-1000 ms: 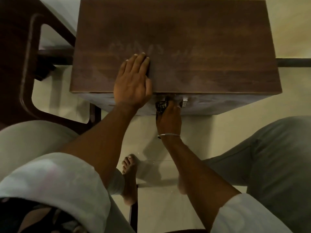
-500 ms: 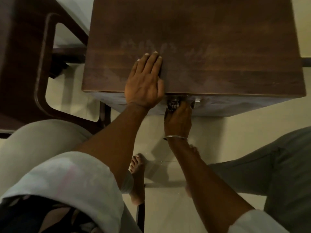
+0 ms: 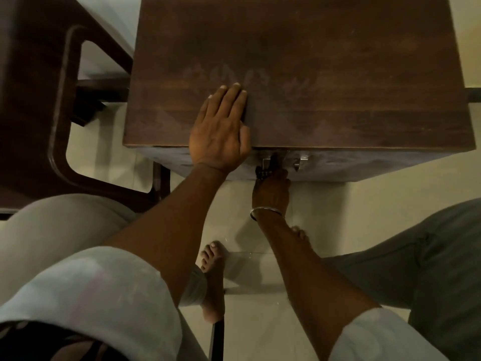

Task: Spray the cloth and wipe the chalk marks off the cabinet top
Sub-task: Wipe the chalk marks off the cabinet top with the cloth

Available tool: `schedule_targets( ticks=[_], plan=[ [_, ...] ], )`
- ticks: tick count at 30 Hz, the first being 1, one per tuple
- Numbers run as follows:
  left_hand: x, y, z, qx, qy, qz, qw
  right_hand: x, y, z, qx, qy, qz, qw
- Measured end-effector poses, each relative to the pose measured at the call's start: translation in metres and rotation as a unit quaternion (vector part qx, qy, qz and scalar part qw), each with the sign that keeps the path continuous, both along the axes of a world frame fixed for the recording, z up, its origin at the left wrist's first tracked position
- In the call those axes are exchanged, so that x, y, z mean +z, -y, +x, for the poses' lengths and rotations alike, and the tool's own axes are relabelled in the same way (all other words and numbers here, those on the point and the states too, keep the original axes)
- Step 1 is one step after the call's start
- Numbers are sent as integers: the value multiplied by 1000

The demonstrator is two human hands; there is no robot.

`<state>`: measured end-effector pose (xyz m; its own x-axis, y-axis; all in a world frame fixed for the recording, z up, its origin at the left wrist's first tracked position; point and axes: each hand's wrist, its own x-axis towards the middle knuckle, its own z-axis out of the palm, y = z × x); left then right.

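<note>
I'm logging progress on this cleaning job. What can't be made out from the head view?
Right hand: fingertips hidden against the cabinet front at the handle, so its grip is unclear.
Chalk marks: faint in dim light, shapes unreadable; the left hand may cover some.
Cabinet top: far edge cut off by the frame's top.
Cloth and spray bottle: nowhere in view.
</note>
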<state>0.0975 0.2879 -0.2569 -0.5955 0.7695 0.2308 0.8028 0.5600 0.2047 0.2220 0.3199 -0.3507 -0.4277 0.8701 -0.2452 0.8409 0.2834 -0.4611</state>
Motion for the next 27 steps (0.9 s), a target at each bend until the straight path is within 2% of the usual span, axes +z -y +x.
schedule_targets(
  ticks=[2,4,7,9,11,17,21,25,27],
  plan=[
    [-2,0,0,-3,-8,-1,1000,-9,-4,0,-12,1,-3,1000],
    [-3,-1,-2,-4,-12,-3,1000,-13,-4,2,-4,9,50,999],
    [-3,-1,-1,-2,-13,-1,1000,-1,7,7,-15,-72,53,996],
    [-3,0,-1,-3,-15,9,1000,11,11,4,-45,-92,37,994],
    [-4,0,-1,-4,-17,17,1000,15,10,1,-44,-63,35,996],
    [-7,0,-2,-6,-20,12,1000,-8,-8,0,43,59,-16,997],
    [-8,-1,-3,-5,-25,17,1000,1,-6,2,20,45,-20,999],
    [-9,-1,-2,-3,-25,26,999,22,7,2,-47,-31,-25,998],
    [-9,-2,-2,-2,-31,27,999,26,6,-2,-55,-12,-35,998]
  ],
)
